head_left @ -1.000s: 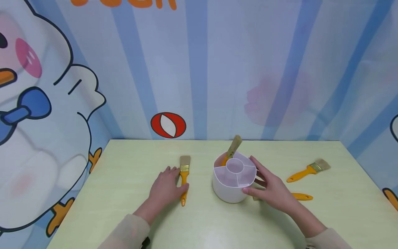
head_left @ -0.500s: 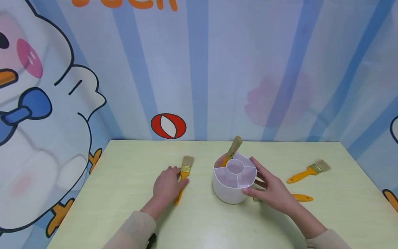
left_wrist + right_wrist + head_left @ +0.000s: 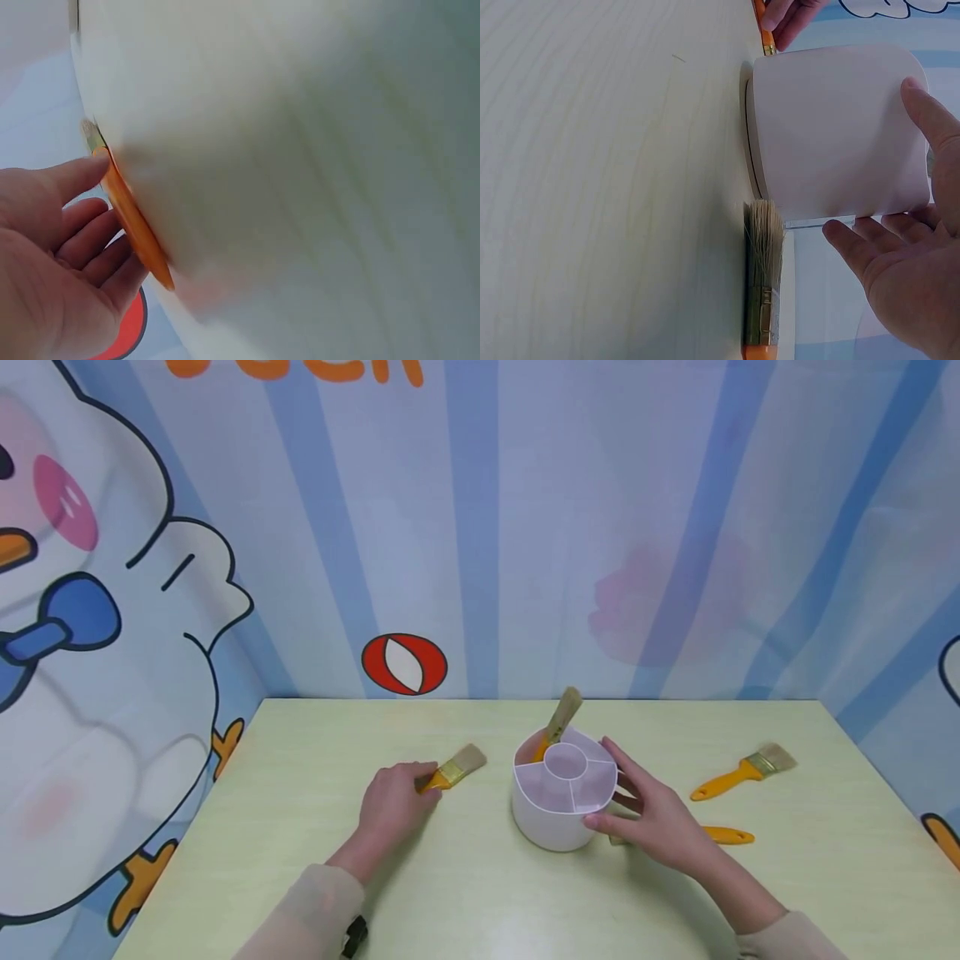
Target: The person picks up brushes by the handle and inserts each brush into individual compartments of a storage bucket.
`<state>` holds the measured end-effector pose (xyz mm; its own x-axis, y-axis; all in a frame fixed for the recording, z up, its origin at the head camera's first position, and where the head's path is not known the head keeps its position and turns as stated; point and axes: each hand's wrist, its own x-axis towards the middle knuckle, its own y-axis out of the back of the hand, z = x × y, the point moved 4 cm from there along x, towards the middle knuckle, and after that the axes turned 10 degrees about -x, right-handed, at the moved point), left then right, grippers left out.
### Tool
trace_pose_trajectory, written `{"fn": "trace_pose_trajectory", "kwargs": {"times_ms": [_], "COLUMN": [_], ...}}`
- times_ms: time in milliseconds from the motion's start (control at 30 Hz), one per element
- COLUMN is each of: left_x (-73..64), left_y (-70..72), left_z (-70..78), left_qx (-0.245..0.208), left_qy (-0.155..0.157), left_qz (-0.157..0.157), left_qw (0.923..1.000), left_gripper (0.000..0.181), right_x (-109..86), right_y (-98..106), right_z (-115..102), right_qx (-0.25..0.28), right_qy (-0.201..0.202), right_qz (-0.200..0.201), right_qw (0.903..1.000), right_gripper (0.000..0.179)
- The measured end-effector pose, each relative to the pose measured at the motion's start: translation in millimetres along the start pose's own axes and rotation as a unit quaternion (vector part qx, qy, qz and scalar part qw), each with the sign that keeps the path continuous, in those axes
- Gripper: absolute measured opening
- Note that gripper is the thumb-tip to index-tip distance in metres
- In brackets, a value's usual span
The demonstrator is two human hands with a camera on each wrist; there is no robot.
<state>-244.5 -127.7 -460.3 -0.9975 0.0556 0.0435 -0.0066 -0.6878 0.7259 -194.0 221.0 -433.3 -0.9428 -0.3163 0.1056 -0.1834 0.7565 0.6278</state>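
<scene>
My left hand [image 3: 393, 806] pinches a flat paintbrush [image 3: 459, 768] by its yellow-orange handle, its bristles pointing right and away. In the left wrist view the thumb lies near the ferrule end of the handle [image 3: 135, 221], and the fingers are along the other side. A white divided organizer [image 3: 551, 828] with a round middle compartment stands upright on the table. My right hand [image 3: 660, 822] holds it from the right, thumb at the front rim and fingers at the far side. Another paintbrush [image 3: 562, 718] leans in the organizer's back left compartment, bristles up.
Two more paintbrushes lie right of the organizer: one at the far right [image 3: 742, 772], the other partly under my right hand, its handle [image 3: 729, 835] showing. In the right wrist view its bristles [image 3: 763, 247] lie beside the organizer. A printed backdrop [image 3: 525, 527] stands behind the pale table [image 3: 480, 910].
The paintbrush at my left hand has turned clockwise, from pointing straight away to slanting right, as the fingers took hold of its handle. The right hand and organizer stay put.
</scene>
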Motion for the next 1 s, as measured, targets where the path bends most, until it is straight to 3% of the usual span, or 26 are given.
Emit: {"fn": "trace_pose_trajectory", "kwargs": {"times_ms": [200, 433, 800, 1000], "left_x": [-1.3, -2.7, -4.9, 0.3], "left_y": [7.9, 7.0, 1.0, 5.6], "left_z": [-4.6, -5.3, -0.2, -4.1], "left_qx": [-0.02, -0.043, 0.002, 0.019], "left_qy": [0.03, 0.047, -0.012, -0.025], "left_qz": [0.003, 0.017, 0.058, 0.046], "left_qw": [0.9993, 0.9978, 0.9982, 0.9984], "left_gripper": [0.049, 0.048, 0.035, 0.029], "right_x": [0.7, -0.1, -1.3, -1.1], "right_y": [-0.5, -0.1, -0.5, -0.3], "right_z": [-1.3, -2.2, -2.6, -2.9], "right_qx": [-0.003, -0.003, -0.004, -0.005], "right_qy": [0.003, -0.001, -0.008, -0.008], "right_qz": [0.001, 0.001, 0.005, 0.005], "right_qw": [1.0, 1.0, 0.9999, 0.9999], "right_gripper": [0.103, 0.104, 0.104, 0.103]}}
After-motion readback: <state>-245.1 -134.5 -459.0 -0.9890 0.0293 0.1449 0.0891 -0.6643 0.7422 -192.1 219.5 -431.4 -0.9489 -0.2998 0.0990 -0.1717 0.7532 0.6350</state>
